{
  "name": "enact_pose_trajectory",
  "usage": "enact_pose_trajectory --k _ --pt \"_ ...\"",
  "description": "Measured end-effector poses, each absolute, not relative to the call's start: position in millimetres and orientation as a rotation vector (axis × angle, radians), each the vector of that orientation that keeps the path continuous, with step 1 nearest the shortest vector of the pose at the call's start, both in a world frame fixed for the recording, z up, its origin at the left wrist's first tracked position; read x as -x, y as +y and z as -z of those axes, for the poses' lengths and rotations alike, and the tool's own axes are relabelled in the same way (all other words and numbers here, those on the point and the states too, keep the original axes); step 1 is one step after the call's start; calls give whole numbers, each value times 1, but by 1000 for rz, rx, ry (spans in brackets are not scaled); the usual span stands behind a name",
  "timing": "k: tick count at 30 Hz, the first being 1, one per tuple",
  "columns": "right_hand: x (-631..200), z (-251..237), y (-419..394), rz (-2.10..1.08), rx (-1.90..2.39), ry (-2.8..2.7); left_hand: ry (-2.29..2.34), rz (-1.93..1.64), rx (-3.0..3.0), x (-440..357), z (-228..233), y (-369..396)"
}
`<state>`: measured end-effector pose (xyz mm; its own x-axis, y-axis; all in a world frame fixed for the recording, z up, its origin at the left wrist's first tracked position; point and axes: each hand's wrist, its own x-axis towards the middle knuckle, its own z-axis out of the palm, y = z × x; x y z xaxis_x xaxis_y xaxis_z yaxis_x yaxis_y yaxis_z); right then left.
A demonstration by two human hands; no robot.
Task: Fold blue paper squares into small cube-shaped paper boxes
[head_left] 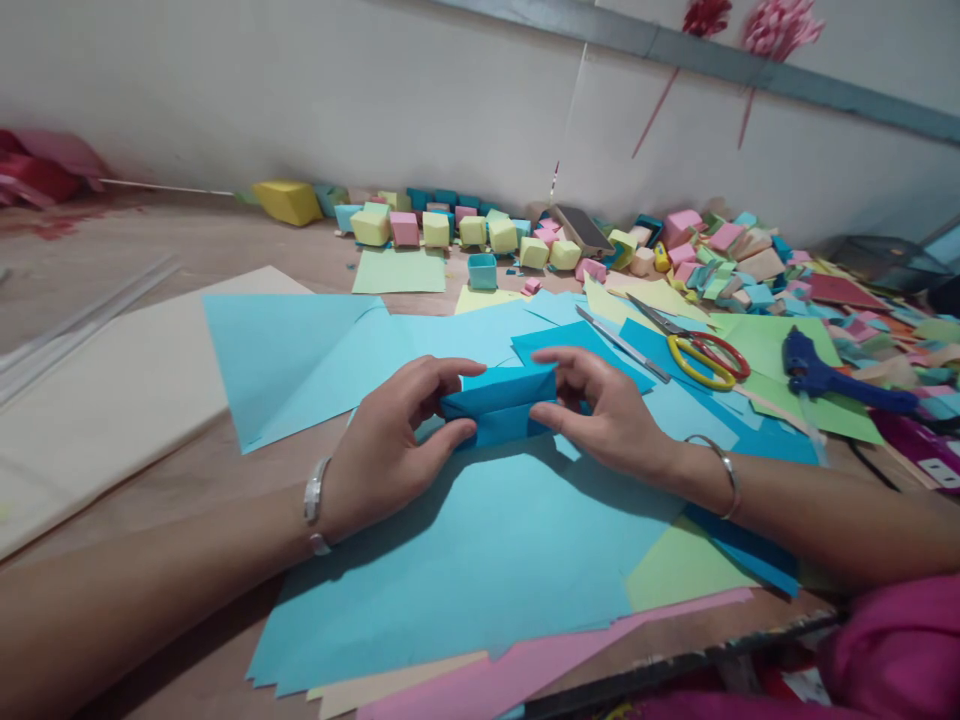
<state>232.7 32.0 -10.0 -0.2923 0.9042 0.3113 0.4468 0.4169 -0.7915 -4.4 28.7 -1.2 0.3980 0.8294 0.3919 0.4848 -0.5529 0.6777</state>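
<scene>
A folded piece of dark blue paper (pixel 504 405), creased into a long narrow shape, is held level between my two hands. My left hand (pixel 409 425) pinches its left end, thumb in front and fingers behind and above. At the other end, my right hand (pixel 600 410) grips it the same way, index finger along the top edge. Beneath lies a stack of light blue paper sheets (pixel 465 560). Right behind my right hand are a flat dark blue sheet (pixel 551 345), a slim silver pen-like tool (pixel 622 345) and scissors (pixel 705 360) with red and yellow handles.
Small folded paper boxes (pixel 435 230) line the wall, with a heap of coloured paper pieces (pixel 742 260) at the right. A blue glue gun (pixel 840 375) rests on green paper. A phone-like dark object (pixel 581 230) leans among the boxes. Cream board (pixel 127 380) lies left.
</scene>
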Motion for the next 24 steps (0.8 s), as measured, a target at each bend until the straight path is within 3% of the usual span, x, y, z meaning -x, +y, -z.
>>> enact_pose_trajectory --k 8,12,18,24 --pt "-231 4 28 -880 1086 -1689 1015 -874 -1659 0 -4 32" --pt "-232 4 27 -941 1080 -1717 1072 -796 -1643 -1 -9 29" --pt "-229 1 26 -1356 1078 -1635 1042 -777 -1618 -3 -11 24" --pt "-226 -4 25 -1327 1075 -1584 1000 -760 -1602 -3 -10 23"
